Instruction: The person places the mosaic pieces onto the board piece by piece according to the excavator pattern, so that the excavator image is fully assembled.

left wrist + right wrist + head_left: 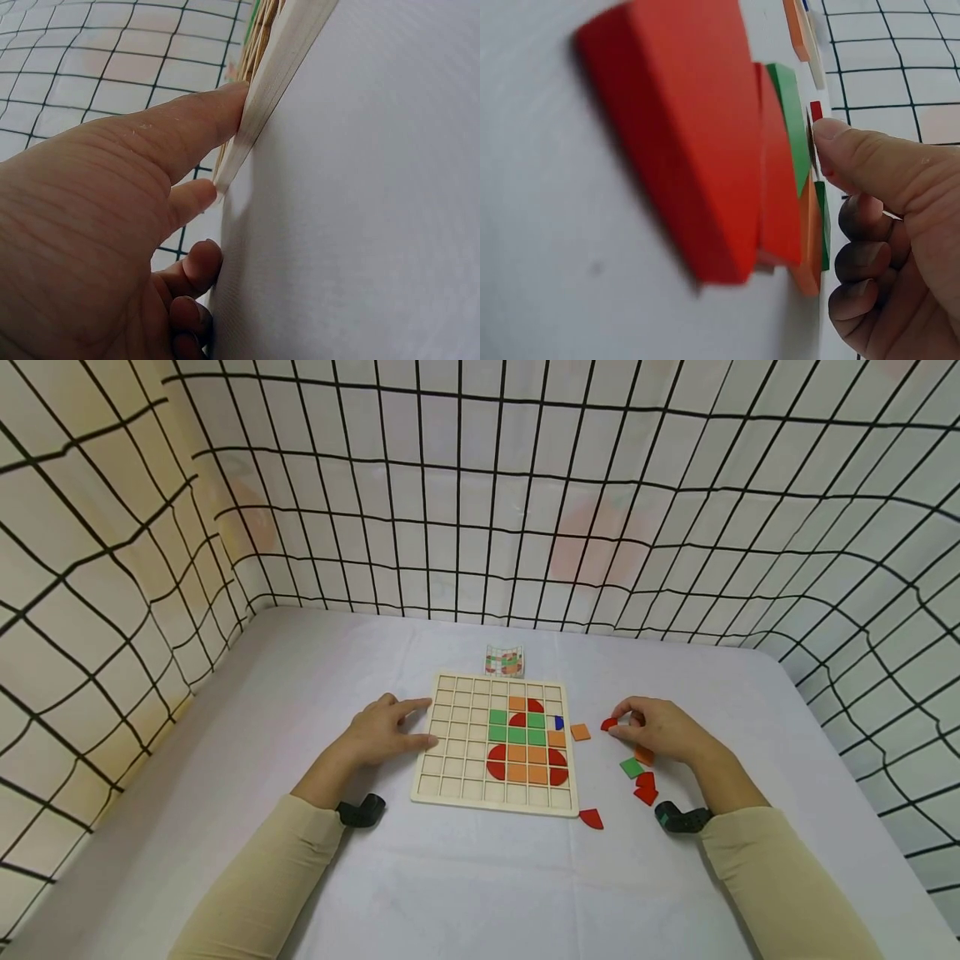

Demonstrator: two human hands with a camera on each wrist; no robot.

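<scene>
A pale wooden grid board (450, 768) lies on the white table, its right half partly filled with green and orange squares, red quarter-round tiles and a small blue tile. At its left edge is my left hand (375, 731); thumb and index finger touch the side of the board, fairly straight, as the left wrist view confirms. Right of the board, my right hand (660, 727) pinches a red rounded tile (608, 724) between thumb and fingers, low over the cloth. Beneath and beside that hand lie an orange tile (643, 755), a green square (632, 767) and red tiles (646, 795).
An orange square (581, 732) lies against the board's right side, and a red quarter-round tile (592, 818) sits by its lower right corner. Behind the board stands a small pattern card (505, 661). Black netting (495, 518) surrounds the table's back and sides.
</scene>
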